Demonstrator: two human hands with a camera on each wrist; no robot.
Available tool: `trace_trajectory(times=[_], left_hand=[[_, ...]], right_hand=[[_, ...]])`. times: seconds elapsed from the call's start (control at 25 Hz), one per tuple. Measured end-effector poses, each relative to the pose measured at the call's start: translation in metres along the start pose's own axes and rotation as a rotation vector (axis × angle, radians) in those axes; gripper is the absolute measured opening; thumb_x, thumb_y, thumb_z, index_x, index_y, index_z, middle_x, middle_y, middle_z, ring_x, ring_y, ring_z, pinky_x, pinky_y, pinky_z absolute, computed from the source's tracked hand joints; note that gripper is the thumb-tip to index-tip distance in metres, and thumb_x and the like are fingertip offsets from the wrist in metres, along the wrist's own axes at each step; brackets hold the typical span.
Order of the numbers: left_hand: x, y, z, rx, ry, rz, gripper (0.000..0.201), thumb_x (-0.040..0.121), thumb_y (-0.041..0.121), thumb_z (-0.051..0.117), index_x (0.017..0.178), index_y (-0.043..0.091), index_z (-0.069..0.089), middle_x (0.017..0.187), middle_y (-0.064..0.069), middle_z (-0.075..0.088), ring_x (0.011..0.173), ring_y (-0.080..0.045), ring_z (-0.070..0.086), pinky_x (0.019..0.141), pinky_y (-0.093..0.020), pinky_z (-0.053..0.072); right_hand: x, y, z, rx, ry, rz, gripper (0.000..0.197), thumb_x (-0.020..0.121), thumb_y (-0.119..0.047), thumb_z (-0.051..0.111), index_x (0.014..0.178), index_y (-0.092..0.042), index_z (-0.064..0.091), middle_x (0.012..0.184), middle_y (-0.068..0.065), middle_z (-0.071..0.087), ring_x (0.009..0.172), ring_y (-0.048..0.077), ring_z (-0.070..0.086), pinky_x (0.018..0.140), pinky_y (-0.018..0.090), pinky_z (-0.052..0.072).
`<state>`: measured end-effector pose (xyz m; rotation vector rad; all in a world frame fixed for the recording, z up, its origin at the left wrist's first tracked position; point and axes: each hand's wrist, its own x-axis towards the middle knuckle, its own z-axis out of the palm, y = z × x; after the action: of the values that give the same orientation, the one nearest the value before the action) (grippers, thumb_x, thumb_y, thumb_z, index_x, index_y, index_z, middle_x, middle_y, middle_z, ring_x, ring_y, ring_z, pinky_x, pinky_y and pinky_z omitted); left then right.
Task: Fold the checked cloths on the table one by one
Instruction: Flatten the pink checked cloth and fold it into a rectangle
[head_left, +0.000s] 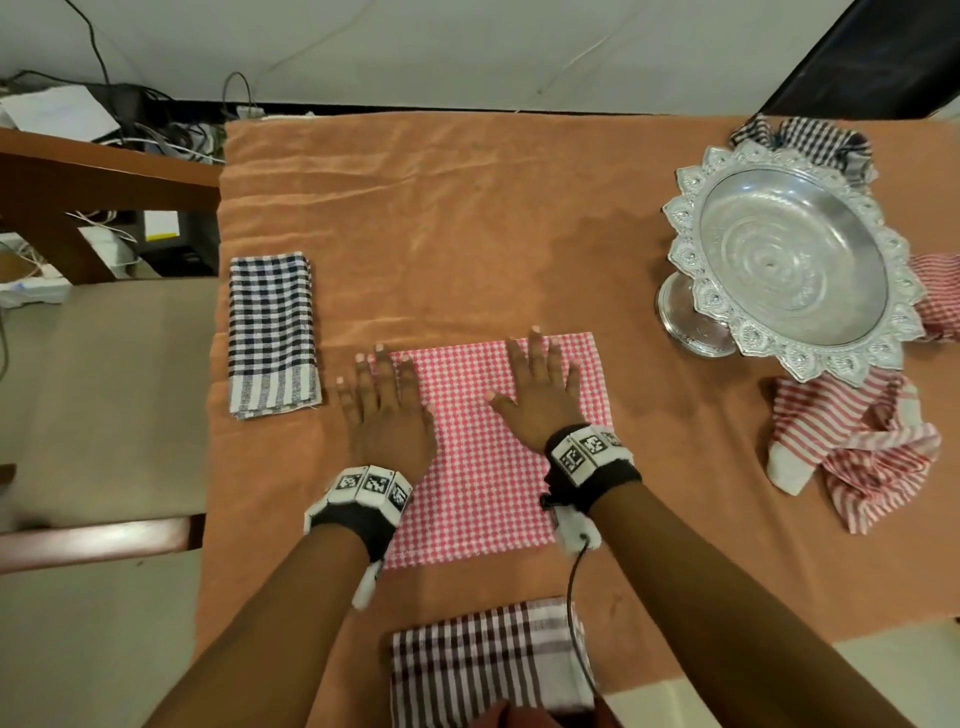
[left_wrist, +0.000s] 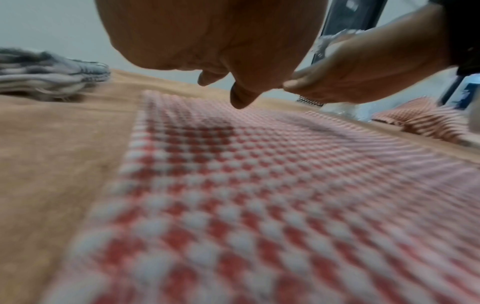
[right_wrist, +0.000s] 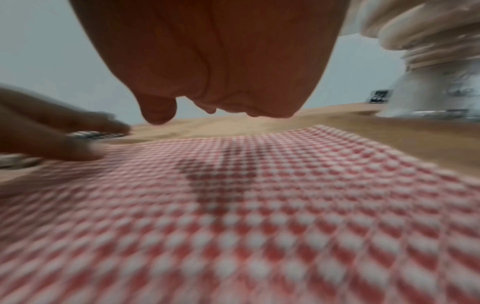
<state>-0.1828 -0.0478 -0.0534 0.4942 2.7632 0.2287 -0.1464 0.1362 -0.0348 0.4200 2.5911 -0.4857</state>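
Observation:
A pink-and-white checked cloth (head_left: 483, 457) lies flat as a folded rectangle in the middle of the orange-covered table (head_left: 467, 223). My left hand (head_left: 382, 400) lies with straight, spread fingers over the cloth's far left edge, partly on the table cover. My right hand (head_left: 540, 384) lies flat with straight fingers on the cloth's far right part. Both wrist views show the same cloth (left_wrist: 259, 195) (right_wrist: 246, 216) close and blurred, under each palm. A folded blue checked cloth (head_left: 272, 332) lies to the left. A folded brown checked cloth (head_left: 488, 660) lies at the near edge.
A silver pedestal bowl (head_left: 789, 260) stands at the right. A crumpled red-striped cloth (head_left: 857, 447) lies near it, and a dark checked cloth (head_left: 810, 140) is bunched behind the bowl. A wooden chair (head_left: 104, 374) stands left of the table.

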Motion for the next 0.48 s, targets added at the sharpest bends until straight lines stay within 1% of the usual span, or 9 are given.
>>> trace_trajectory(times=[0.04, 0.08, 0.12, 0.16, 0.2, 0.24, 0.32, 0.4, 0.48], left_hand=[[-0.015, 0.013, 0.002, -0.038, 0.03, 0.033, 0.066, 0.099, 0.035, 0.03, 0.153, 0.012, 0.001, 0.159, -0.016, -0.014, 0.145, -0.037, -0.017, 0.113, -0.051, -0.018], [-0.032, 0.021, 0.008, -0.077, 0.01, 0.05, 0.066, 0.098, 0.032, 0.031, 0.153, 0.012, 0.0, 0.159, -0.015, -0.013, 0.145, -0.035, -0.017, 0.113, -0.049, -0.017], [-0.047, 0.025, 0.016, -0.112, -0.044, 0.046, 0.067, 0.097, 0.032, 0.029, 0.153, 0.012, -0.001, 0.159, -0.014, -0.014, 0.145, -0.034, -0.017, 0.114, -0.047, -0.016], [-0.061, 0.023, 0.026, -0.124, -0.108, 0.039, 0.069, 0.094, 0.036, 0.024, 0.153, 0.013, -0.003, 0.159, -0.013, -0.014, 0.145, -0.034, -0.018, 0.114, -0.045, -0.016], [-0.071, 0.019, 0.037, -0.094, -0.148, 0.046, 0.072, 0.09, 0.042, 0.017, 0.153, 0.013, -0.004, 0.159, -0.013, -0.014, 0.144, -0.033, -0.02, 0.113, -0.045, -0.018], [-0.076, 0.013, 0.047, -0.05, -0.156, 0.069, 0.074, 0.087, 0.046, 0.01, 0.152, 0.014, -0.004, 0.159, -0.012, -0.013, 0.144, -0.032, -0.02, 0.113, -0.044, -0.02], [-0.079, 0.005, 0.056, 0.007, -0.153, 0.1, 0.075, 0.085, 0.05, 0.007, 0.152, 0.017, -0.003, 0.16, -0.01, -0.009, 0.143, -0.03, -0.017, 0.112, -0.044, -0.02], [-0.078, 0.002, 0.055, 0.016, -0.124, 0.091, 0.076, 0.085, 0.057, 0.004, 0.151, 0.019, -0.005, 0.157, -0.007, -0.014, 0.143, -0.026, -0.018, 0.112, -0.042, -0.021], [-0.077, -0.004, 0.05, 0.015, -0.097, 0.079, 0.082, 0.084, 0.069, -0.001, 0.149, 0.021, -0.016, 0.154, -0.004, -0.026, 0.142, -0.024, -0.025, 0.109, -0.038, -0.028]], right_hand=[[-0.015, -0.015, 0.011, 0.014, 0.013, -0.088, 0.069, 0.098, -0.055, 0.022, 0.151, -0.028, -0.012, 0.154, 0.001, -0.028, 0.141, 0.025, -0.026, 0.111, 0.05, -0.018], [-0.032, -0.026, 0.026, 0.04, -0.01, -0.156, 0.064, 0.1, -0.051, 0.019, 0.151, -0.029, -0.012, 0.155, 0.0, -0.027, 0.142, 0.024, -0.026, 0.112, 0.049, -0.018], [-0.047, -0.031, 0.041, 0.059, -0.058, -0.193, 0.061, 0.101, -0.05, 0.016, 0.151, -0.029, -0.011, 0.155, -0.001, -0.026, 0.143, 0.023, -0.025, 0.113, 0.048, -0.018], [-0.058, -0.03, 0.055, 0.045, -0.098, -0.2, 0.061, 0.099, -0.052, 0.013, 0.151, -0.029, -0.01, 0.154, -0.001, -0.027, 0.144, 0.023, -0.024, 0.114, 0.046, -0.019], [-0.064, -0.024, 0.065, -0.011, -0.11, -0.199, 0.066, 0.095, -0.059, 0.007, 0.151, -0.028, -0.01, 0.152, -0.001, -0.029, 0.144, 0.023, -0.024, 0.113, 0.045, -0.021], [-0.065, -0.019, 0.073, -0.076, -0.102, -0.205, 0.074, 0.088, -0.065, -0.001, 0.151, -0.028, -0.009, 0.15, -0.002, -0.031, 0.144, 0.023, -0.025, 0.112, 0.044, -0.022], [-0.062, -0.013, 0.079, -0.123, -0.1, -0.222, 0.085, 0.077, -0.069, -0.011, 0.151, -0.028, -0.01, 0.148, -0.003, -0.031, 0.142, 0.02, -0.027, 0.112, 0.044, -0.023], [-0.061, -0.005, 0.075, -0.152, -0.099, -0.246, 0.086, 0.075, -0.07, -0.012, 0.15, -0.029, -0.011, 0.148, -0.006, -0.031, 0.14, 0.018, -0.028, 0.111, 0.044, -0.023], [-0.062, 0.022, 0.069, -0.155, -0.089, -0.242, 0.086, 0.075, -0.074, -0.009, 0.149, -0.032, -0.016, 0.149, -0.007, -0.031, 0.142, 0.021, -0.026, 0.11, 0.046, -0.023]])
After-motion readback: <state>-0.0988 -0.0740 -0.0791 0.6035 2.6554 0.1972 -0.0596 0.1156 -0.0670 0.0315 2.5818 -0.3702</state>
